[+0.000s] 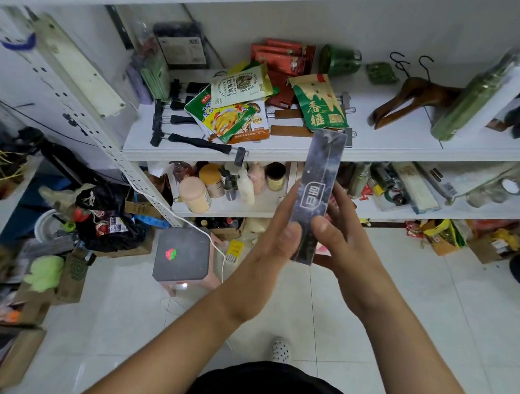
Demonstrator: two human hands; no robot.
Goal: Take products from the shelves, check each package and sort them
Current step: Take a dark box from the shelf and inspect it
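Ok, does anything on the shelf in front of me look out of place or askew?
Yes. The snack pouches lie in a loose heap over the clip hangers, and the green jar behind them lies on its side.

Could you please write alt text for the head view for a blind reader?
Two bare hands hold up a long, dark package before cluttered white shelves: the left hand and the right hand each grip its lower half. Snack pouches and wooden hangers lie on the upper shelf.
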